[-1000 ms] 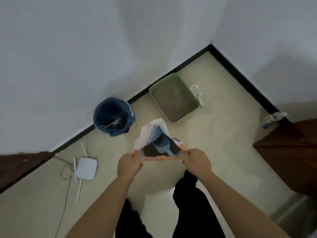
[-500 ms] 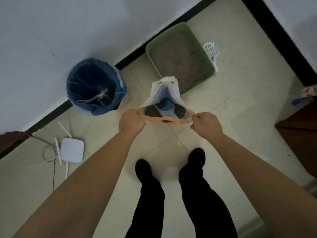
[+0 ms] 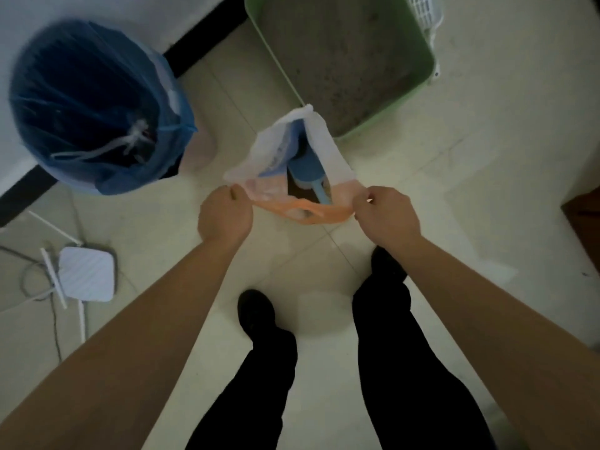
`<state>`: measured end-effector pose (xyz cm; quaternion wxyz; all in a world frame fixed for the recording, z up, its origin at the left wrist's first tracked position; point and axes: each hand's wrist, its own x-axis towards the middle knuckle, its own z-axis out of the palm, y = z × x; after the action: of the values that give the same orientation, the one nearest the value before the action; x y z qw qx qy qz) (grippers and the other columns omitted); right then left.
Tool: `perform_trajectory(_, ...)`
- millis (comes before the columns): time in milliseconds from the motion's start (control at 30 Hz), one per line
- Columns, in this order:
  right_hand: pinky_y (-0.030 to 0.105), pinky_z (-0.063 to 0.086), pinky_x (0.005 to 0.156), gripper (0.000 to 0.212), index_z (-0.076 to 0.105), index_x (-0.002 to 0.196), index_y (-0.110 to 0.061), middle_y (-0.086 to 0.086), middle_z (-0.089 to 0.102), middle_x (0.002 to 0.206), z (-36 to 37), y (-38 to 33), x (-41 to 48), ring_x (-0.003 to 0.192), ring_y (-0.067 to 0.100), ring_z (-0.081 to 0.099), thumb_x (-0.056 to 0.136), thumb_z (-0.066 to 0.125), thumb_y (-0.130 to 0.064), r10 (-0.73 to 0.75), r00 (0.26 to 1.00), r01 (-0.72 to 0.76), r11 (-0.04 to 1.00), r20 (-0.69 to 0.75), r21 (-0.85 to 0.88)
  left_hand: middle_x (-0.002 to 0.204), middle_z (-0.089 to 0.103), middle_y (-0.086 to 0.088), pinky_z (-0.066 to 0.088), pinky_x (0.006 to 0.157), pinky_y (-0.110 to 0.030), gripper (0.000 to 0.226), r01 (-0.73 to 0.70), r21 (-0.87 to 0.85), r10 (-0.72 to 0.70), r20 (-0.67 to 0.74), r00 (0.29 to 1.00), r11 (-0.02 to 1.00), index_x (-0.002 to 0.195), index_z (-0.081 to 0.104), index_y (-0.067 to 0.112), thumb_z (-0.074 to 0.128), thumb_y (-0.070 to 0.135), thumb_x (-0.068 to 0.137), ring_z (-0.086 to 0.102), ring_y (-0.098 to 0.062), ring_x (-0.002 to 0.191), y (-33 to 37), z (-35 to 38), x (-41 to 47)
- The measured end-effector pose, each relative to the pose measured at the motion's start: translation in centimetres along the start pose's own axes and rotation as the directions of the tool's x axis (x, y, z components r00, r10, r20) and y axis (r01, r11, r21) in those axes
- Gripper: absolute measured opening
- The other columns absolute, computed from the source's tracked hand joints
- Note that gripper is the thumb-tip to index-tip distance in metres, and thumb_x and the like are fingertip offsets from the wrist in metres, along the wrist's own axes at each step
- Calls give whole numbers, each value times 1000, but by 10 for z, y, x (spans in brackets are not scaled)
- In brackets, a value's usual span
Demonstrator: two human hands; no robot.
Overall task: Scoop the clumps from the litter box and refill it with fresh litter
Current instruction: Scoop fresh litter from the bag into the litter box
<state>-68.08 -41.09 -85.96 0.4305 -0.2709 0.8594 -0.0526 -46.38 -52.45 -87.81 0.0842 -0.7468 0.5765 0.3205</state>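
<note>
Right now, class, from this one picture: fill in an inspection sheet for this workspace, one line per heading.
Surface: pale tiled floor.
Job's things: green litter box holding grey litter; white scoop beside it; litter bag open, blue scoop inside.
Clutter: bin with blue liner.
Grippers: left hand and right hand each pinch the bag's orange rim.
Cables: cable by white router.
Surroundings: white wall, black skirting, brown furniture at right.

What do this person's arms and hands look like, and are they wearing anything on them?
The left forearm and right forearm are bare right to the frame edge, with no sleeves in view. The left hand and right hand wear no gloves, and no watch, bracelet or ring can be made out. Lower down, black trousers and black shoes show.
</note>
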Motion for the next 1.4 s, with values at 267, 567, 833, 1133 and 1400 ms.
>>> perform_trajectory(267,35,51,78,37,52,124,-22,2,55,116,-48,-48,-17,93,20,61,89,64,-19,-431,898,419,898,-83,-136,115,60,-7,44,88,-33,48,-191,34,183,158,970,981,134,48,13,56,11,87,58,-28,108,52,-43,6)
perform_trajectory(567,34,48,82,21,65,112,-10,11,65,114,2,-79,46,104,30,62,94,54,-13,-401,787,606,645,469,-465,91,63,-14,51,58,-32,26,-7,-116,56,419,906,993,106,61,6,41,3,91,60,-26,74,72,-7,85)
perform_trajectory(833,32,41,70,20,66,110,-9,10,66,109,57,-68,83,103,28,63,94,57,-16,-418,849,528,672,324,-519,60,52,-15,42,36,-22,20,10,-351,177,496,850,936,76,54,-3,38,-10,85,53,-20,38,60,57,133)
perform_trajectory(1133,41,41,104,39,56,127,-17,8,57,128,20,-104,50,120,30,52,92,61,-32,-207,969,230,546,136,-806,68,55,-17,39,56,-37,20,-383,-566,449,-26,893,730,65,58,6,42,6,76,56,-27,64,93,-8,114)
perform_trajectory(1400,39,48,98,44,60,124,-16,9,61,121,33,-110,72,111,29,58,84,73,-30,-190,977,200,690,92,-695,73,61,-23,47,61,-45,28,-630,-341,614,-168,772,698,72,56,-7,36,13,69,58,-32,68,46,-13,103)
